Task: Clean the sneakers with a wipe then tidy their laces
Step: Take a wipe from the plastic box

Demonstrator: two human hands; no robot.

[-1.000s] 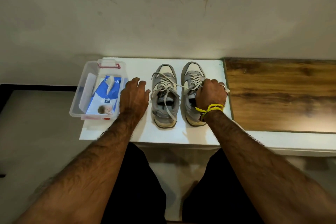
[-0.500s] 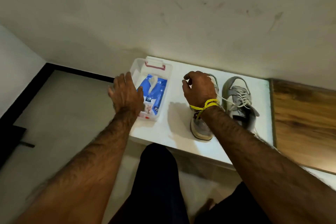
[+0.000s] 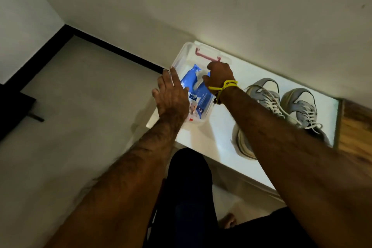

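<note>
At frame centre, the right hand (image 3: 219,75) pinches a white wipe (image 3: 200,78) atop the blue pack (image 3: 198,94); the left hand (image 3: 171,94), fingers straight, rests on the clear box (image 3: 181,56).

Clear plastic box (image 3: 179,60) (pink handle), glossy blue wipes pack (image 3: 198,94), smooth white shelf (image 3: 219,137), grained wood panel (image 3: 356,133)

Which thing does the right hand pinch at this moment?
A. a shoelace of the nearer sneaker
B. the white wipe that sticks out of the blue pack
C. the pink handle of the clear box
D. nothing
B: the right hand pinches the white wipe that rises from the blue pack inside the clear box.
</note>
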